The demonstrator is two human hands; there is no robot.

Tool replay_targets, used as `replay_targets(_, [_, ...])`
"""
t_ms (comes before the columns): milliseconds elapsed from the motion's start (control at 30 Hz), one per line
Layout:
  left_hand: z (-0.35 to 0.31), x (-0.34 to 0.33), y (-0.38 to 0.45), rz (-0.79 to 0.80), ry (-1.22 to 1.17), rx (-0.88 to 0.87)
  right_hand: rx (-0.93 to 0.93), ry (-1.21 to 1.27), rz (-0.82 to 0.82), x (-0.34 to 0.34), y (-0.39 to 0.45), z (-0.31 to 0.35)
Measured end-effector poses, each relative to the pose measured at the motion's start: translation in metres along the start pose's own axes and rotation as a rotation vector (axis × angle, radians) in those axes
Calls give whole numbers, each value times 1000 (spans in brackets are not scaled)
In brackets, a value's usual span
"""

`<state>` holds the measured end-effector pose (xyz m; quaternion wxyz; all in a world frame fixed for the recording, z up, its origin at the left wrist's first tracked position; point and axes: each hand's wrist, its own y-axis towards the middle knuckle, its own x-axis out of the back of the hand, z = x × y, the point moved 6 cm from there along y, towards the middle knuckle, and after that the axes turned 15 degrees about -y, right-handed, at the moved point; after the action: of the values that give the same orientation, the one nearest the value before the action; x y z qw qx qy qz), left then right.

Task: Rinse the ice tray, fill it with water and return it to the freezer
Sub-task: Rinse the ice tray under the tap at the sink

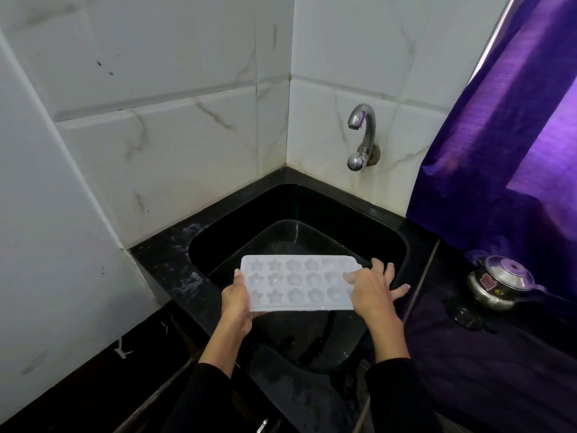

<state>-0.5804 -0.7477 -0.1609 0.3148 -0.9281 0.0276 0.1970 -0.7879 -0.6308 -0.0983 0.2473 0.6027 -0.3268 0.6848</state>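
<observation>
Ice tray (299, 282): white plastic with star and flower moulds, held roughly level above the black sink (390, 226), well below and in front of the tap (362, 132).
Handling: likely light and thin, somewhat flexible, slippery if wet; once filled it will probably sag and spill unless supported at both short ends.
Where to hold: the two short edges, thumb on the rim, fingers beneath.
Left hand (237, 303): grips the left short edge, thumb on top, fingers curled under out of sight.
Right hand (373, 292): covers the right end; fingers (401, 289) spread, reaching past the tray's edge; whether they clamp it, I cannot tell.
Worktop (175, 270): dark stone around the sink.
</observation>
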Motion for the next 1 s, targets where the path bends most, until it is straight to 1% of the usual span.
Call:
replay_targets(100, [-2, -1, -1, -2, -5, -6, 14, 59, -93, 8, -1, 2])
replay_targets(167, [-2, -2, -2, 1, -5, -11, 53, 70, -119, 11, -2, 8])
replay_targets(333, [-1, -4, -5, 10, -5, -8, 115, 36, -37, 5, -8, 21])
replay_targets(433, [-1, -3, -5, 3, -9, -6, 120, -14, 0, 1, -9, 27])
replay_targets(533, [-2, -2, -5, -4, -14, -6, 134, -60, 12, 1, -9, 27])
replay_targets(867, [-3, -2, -2, -10, -16, -16, 152, -76, 1, 0, -6, 25])
replay_targets(1000, [-2, -3, -1, 0, -2, -16, 130, -85, 19, 1, -4, 22])
